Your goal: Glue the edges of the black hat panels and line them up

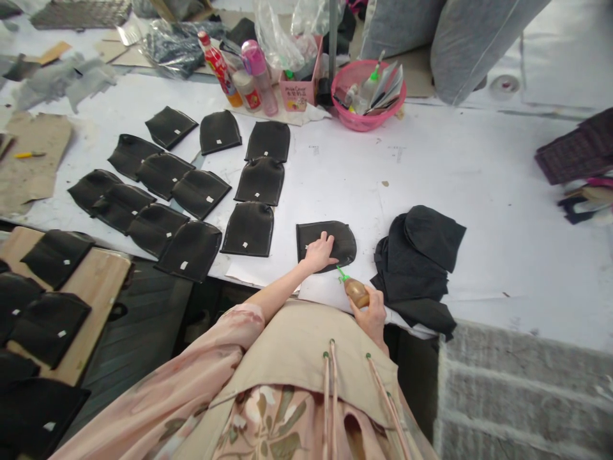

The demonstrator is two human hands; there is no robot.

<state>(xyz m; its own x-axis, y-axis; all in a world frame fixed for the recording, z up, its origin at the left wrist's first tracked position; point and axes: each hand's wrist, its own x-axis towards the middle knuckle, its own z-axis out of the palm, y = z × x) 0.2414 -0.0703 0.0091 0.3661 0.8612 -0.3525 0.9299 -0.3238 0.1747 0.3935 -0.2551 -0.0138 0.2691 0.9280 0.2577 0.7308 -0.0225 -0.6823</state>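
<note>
The workshop is crowded, and the long worktop (pixel 454 166) is covered in white paper, with scraps and card lying at its far left corner. Near the worktop's near edge, about midway along, lies a black fabric piece (pixel 345 237), flat, with one end rounded. The person's left hand (pixel 318 252) lies on the near left part of it, palm down, fingers apart and gripping nothing. The right hand (pixel 373 313) sits just beyond the near edge, closed around a brown glue bottle (pixel 357 292). The bottle is tilted, and its green nozzle (pixel 341 275) points at the near rim of the fabric piece, right beside the left hand. I cannot tell from here whether the tip touches the cloth.

Just to the right of the piece, still by the near edge, is a loose stack of black pieces (pixel 416 262), some of them hanging over the edge. To the left, finished pieces (pixel 249 230) with small white tags are spread in rows towards the left edge, and more lie on a wooden board (pixel 96 281) standing lower, off the worktop's left side. Along the far edge stand a pink basket (pixel 354 120) full of papers and tools, and a cluster of drink bottles (pixel 256 70). Grey rolls of fabric (pixel 469 38) lean behind them.
</note>
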